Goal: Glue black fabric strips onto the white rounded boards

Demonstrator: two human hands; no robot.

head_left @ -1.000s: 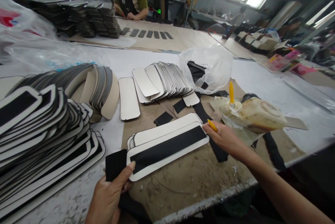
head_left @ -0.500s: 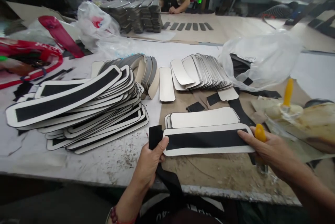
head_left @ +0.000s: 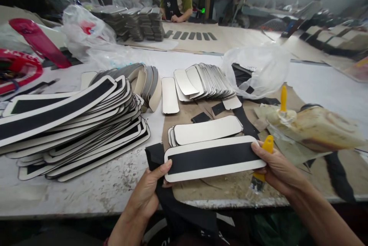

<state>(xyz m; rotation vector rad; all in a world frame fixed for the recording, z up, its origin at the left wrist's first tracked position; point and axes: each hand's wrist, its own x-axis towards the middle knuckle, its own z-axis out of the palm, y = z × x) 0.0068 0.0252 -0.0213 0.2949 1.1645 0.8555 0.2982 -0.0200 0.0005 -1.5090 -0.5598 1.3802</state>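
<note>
A white rounded panel with a black strip along its middle [head_left: 212, 157] is held up between both hands. My left hand [head_left: 153, 184] pinches its left end, thumb on top; a black fabric band [head_left: 186, 208] hangs by that hand. My right hand [head_left: 276, 165] grips the right end, and a yellow-handled brush [head_left: 268, 144] is tucked in the same hand, bristles downward. Just behind the panel lie several plain white panels [head_left: 207, 129]. To the left is a tall, uneven pile of black-striped panels [head_left: 86, 123].
Stacks of curved pieces [head_left: 151, 85] and white pieces [head_left: 212, 81] stand farther back. At the right are a plastic bag [head_left: 264, 69] and a glue-stained container [head_left: 322, 129] with another yellow brush [head_left: 283, 98]. A person [head_left: 176, 0] is at the far table.
The view has shifted right, so the table objects appear farther left. Both hands still hold the striped panel, which now tilts up slightly at its right end.
</note>
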